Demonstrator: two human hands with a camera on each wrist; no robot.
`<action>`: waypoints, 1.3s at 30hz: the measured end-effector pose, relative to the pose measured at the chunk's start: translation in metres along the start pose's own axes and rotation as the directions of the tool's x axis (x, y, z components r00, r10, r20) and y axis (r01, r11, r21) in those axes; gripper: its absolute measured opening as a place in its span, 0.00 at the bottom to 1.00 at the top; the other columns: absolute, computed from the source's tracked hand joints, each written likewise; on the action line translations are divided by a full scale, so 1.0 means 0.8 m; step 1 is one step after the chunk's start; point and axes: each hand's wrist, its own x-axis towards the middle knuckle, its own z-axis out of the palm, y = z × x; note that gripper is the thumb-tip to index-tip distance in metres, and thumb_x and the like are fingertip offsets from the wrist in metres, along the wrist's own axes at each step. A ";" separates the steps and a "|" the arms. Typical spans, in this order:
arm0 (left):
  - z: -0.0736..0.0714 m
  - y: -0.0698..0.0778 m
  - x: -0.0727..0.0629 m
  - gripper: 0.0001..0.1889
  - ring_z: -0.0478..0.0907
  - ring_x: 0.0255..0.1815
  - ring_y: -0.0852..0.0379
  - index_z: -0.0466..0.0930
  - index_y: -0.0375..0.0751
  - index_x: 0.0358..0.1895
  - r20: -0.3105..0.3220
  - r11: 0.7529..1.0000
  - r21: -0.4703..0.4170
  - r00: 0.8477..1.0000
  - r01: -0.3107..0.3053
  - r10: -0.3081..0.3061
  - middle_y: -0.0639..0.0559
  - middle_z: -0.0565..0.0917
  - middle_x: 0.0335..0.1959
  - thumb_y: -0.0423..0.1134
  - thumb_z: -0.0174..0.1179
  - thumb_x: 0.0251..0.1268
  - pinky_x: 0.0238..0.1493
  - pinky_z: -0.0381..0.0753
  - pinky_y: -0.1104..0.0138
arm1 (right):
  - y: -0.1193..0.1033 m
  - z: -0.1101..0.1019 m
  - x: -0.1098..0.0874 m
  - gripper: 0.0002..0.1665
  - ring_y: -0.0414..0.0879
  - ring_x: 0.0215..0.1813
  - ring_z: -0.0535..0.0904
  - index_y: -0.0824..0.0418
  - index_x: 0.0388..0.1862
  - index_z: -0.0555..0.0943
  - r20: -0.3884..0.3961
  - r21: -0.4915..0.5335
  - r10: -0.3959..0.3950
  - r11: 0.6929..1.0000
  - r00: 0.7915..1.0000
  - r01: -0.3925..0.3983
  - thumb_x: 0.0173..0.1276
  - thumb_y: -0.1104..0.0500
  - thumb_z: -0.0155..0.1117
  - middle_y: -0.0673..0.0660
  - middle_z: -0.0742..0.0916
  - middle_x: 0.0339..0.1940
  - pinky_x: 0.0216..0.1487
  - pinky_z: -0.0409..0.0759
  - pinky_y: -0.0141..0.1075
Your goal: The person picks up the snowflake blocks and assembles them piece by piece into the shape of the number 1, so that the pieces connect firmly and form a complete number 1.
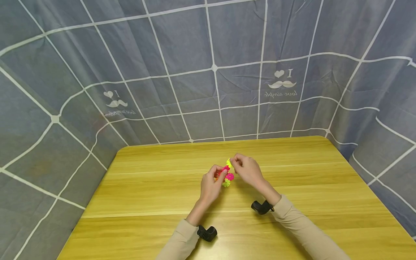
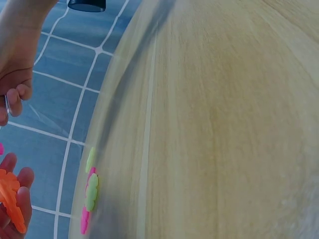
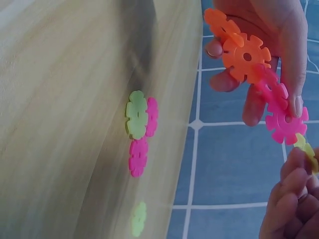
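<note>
My left hand (image 1: 210, 185) grips a chain of notched plastic snowflake discs, with orange discs (image 3: 246, 57) toward the palm and pink discs (image 3: 286, 124) toward the far end. Thumb and fingers of that hand pinch the chain at the pink part. A yellow snowflake disc (image 3: 311, 158) sits at the edge of the end pink one, pinched by the fingertips of my right hand (image 1: 249, 172). Those fingertips partly cover the yellow disc in the right wrist view. Both hands are raised over the table, close together.
Below the hands, loose discs lie on the wooden table (image 1: 156, 195): a light green disc (image 3: 137, 114) beside a pink disc (image 3: 138, 157), another pink one behind, and a yellow-green disc (image 3: 139, 219) apart. A grey curtain (image 1: 182, 90) with white lines hangs past the table's far edge.
</note>
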 end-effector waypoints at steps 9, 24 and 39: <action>0.003 -0.002 0.002 0.10 0.69 0.22 0.65 0.81 0.45 0.40 -0.012 1.000 0.024 1.000 -0.004 0.004 0.52 0.82 0.23 0.48 0.57 0.69 0.23 0.65 0.75 | 0.003 0.002 0.004 0.12 0.45 0.18 0.75 0.63 0.48 0.81 0.006 0.128 0.028 0.991 1.000 -0.029 0.69 0.58 0.61 0.61 0.86 0.24 0.17 0.64 0.28; 0.012 0.006 0.002 0.10 0.78 0.26 0.59 0.79 0.39 0.37 -0.081 0.998 -0.018 0.995 -0.066 0.064 0.40 0.85 0.29 0.43 0.56 0.70 0.27 0.71 0.75 | -0.003 0.006 0.003 0.07 0.35 0.14 0.71 0.66 0.39 0.82 -0.091 0.188 -0.030 0.981 0.995 0.046 0.66 0.64 0.62 0.59 0.84 0.17 0.16 0.62 0.25; 0.016 0.005 0.004 0.08 0.81 0.24 0.52 0.79 0.39 0.33 -0.190 0.995 0.001 0.976 -0.104 0.102 0.41 0.84 0.24 0.40 0.59 0.67 0.25 0.69 0.77 | -0.021 0.013 -0.002 0.06 0.37 0.13 0.70 0.69 0.39 0.82 -0.139 0.310 0.049 0.951 0.989 -0.003 0.66 0.67 0.60 0.68 0.82 0.18 0.14 0.57 0.21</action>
